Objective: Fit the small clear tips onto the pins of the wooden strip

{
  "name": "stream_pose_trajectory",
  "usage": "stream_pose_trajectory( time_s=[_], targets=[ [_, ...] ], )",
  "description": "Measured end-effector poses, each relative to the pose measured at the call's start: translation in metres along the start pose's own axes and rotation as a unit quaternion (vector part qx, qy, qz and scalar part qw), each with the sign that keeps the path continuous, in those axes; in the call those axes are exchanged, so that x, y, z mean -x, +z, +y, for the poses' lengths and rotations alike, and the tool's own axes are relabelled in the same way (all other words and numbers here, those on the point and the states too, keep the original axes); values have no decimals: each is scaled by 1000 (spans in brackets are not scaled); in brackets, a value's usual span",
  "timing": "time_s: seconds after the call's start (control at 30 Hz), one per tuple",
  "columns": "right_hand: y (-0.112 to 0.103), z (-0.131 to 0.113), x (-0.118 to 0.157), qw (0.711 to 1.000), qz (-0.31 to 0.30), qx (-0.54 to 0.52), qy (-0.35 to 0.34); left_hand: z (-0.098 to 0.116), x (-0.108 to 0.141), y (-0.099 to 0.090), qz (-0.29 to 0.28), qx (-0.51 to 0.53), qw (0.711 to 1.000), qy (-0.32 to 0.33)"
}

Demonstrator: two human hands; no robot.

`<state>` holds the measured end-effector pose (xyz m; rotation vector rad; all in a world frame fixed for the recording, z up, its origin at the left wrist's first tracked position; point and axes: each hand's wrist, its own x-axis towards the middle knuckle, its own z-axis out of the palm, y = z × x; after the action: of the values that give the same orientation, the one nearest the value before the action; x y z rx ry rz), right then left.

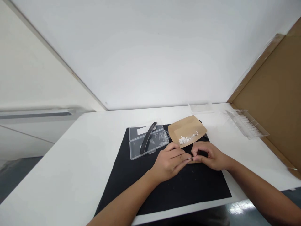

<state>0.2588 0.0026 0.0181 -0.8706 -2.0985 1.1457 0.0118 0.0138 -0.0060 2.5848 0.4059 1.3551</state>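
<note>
My left hand [170, 160] lies over the black mat [174, 191], its fingers together and their tips at a small shiny metallic piece [190, 158]. From the right, my right hand [208, 155] meets it with thumb and forefinger pinched at the same small piece; exactly what it grips is too small to name. A strip of brown material shows just under the fingertips. Behind the hands, a brown paper tray [183, 125] holds several small white pieces [185, 139]. Left of it, an open clear plastic case [135, 149] contains clear slivers, with a black curved file [147, 138] lying across it.
At the right of the white table [77, 157] stands a clear box [250, 125] with several pale tips. A clear lid [201, 108] lies near the back wall. Brown cardboard [275, 84] rises along the right edge.
</note>
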Motion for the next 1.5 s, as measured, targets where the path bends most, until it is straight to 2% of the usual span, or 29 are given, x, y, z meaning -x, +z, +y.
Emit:
stream_pose_trajectory(
  time_s=[0.2, 0.3, 0.7, 1.17, 1.5],
  targets=[
    [6, 5, 1, 984, 88, 134, -72, 0, 1, 1, 19, -31, 998, -44],
    [9, 7, 2, 973, 123, 160, -113, 1, -1, 1, 39, -30, 997, -54],
    [6, 8, 3, 987, 116, 70, -90, 1, -3, 0, 59, 6, 995, -83],
    [5, 2, 3, 983, 129, 95, -93, 2, -3, 0, 75, -16, 992, -102],
    [15, 5, 4, 974, 194, 44, -109, 1, -4, 0, 64, -7, 992, -104]
  ],
)
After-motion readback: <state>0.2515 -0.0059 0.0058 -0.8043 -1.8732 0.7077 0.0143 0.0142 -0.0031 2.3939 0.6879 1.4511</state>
